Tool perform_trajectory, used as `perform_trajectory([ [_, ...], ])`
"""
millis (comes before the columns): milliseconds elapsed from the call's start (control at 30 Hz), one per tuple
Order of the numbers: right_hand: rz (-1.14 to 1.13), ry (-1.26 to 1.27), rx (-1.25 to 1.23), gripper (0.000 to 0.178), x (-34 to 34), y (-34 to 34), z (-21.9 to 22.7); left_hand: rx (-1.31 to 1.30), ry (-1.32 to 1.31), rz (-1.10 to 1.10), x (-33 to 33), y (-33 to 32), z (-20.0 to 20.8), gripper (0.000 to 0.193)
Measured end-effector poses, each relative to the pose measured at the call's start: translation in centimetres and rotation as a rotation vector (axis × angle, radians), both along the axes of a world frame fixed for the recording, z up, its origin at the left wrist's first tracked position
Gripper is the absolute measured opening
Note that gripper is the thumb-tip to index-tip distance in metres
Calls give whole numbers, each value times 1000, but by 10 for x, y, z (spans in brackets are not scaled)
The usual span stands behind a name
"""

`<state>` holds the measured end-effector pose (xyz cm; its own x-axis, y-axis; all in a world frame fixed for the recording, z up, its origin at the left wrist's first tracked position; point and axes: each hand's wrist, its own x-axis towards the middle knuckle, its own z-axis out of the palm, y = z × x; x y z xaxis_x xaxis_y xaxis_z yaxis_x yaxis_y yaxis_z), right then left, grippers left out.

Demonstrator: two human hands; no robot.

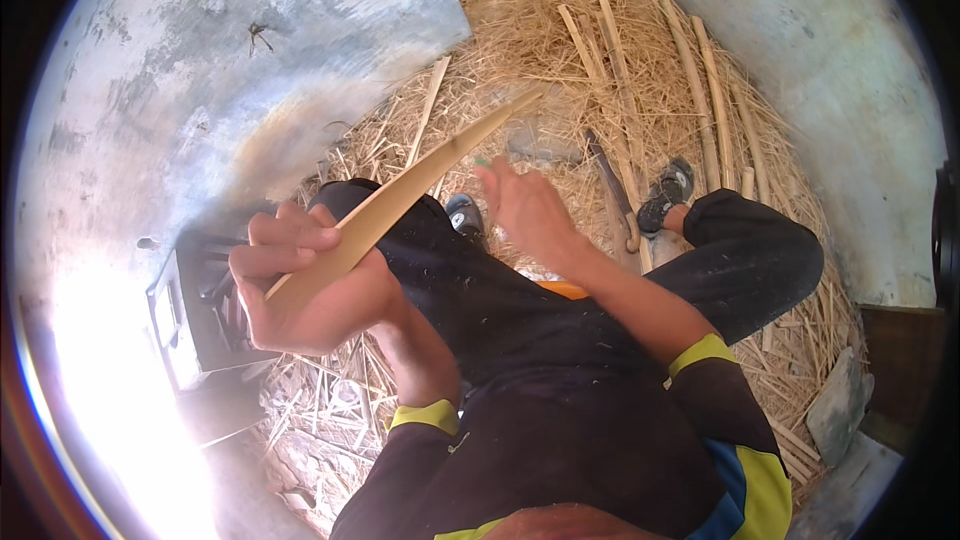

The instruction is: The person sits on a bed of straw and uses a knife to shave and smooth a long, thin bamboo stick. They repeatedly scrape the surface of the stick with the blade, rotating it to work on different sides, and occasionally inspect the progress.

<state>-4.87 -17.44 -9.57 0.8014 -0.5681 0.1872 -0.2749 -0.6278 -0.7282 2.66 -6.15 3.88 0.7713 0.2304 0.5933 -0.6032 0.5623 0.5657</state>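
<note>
My left hand (pixel 318 285) is closed around the wide lower end of a split bamboo strip (pixel 405 195). The pale yellow strip slants up and to the right and narrows toward its far tip. To the right of the strip, apart from it, is my right hand (pixel 530 208), its fingers drawn together and slightly blurred. A small green spot shows at its fingertips, too small to name. Beyond that hand, a long knife (pixel 612 180) with a dark blade and a wooden handle lies on the shavings beside my foot.
Straw-like bamboo shavings (pixel 520 0) cover the floor. Several long bamboo pieces (pixel 690 90) lie at the far right. Pale, worn walls (pixel 250 50) stand on both sides. A dark boxy object (pixel 205 310) is at the left, and a flat grey stone (pixel 838 408) at the lower right.
</note>
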Motion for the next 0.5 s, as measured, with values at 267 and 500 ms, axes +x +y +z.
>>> perform_trajectory([
  [267, 44, -89, -31, 36, 1, -10, -16, 73, -88, 13, -4, 2, -3, 25],
  [500, 85, -65, -59, 41, 1, -19, -19, -16, -116, -237, 3, 11, -8, 27],
])
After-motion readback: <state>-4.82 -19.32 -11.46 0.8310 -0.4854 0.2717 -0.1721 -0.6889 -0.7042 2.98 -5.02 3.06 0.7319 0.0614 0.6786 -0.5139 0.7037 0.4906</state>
